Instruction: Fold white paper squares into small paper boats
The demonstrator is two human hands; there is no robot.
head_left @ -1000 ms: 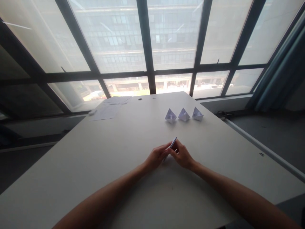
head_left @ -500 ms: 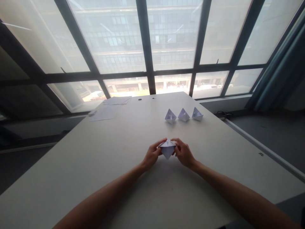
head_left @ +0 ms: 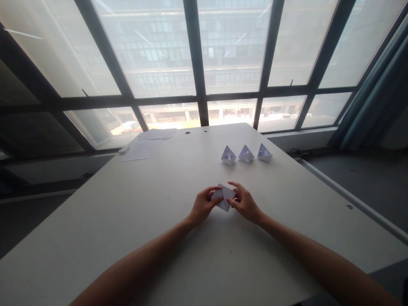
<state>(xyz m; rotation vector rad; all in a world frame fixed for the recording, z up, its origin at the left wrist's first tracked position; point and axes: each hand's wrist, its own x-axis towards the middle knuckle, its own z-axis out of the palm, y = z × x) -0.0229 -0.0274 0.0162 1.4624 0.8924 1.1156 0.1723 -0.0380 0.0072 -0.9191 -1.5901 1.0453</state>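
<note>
Between my two hands, just above the white table [head_left: 153,221], is a folded white paper piece [head_left: 225,195] with a creased, roughly diamond-shaped face. My left hand [head_left: 204,204] pinches its left side, thumb on the near face and fingers behind. On the right edge my right hand [head_left: 245,204] grips it with the thumb and some fingers, while the index finger is raised off the paper. Beyond my hands stand three folded paper boats [head_left: 228,156], [head_left: 246,154], [head_left: 264,153] in a row, each with a pointed peak.
Loose white paper sheets [head_left: 140,151] lie at the far left of the table. Large windows with dark frames [head_left: 199,63] rise behind it. A blue curtain [head_left: 376,80] hangs at the right, and a small dark mark [head_left: 349,207] shows near the right edge.
The folded paper has been turned and flattened between my hands, now showing a creased diamond face instead of a wide top with a point below. My right index finger has lifted.
</note>
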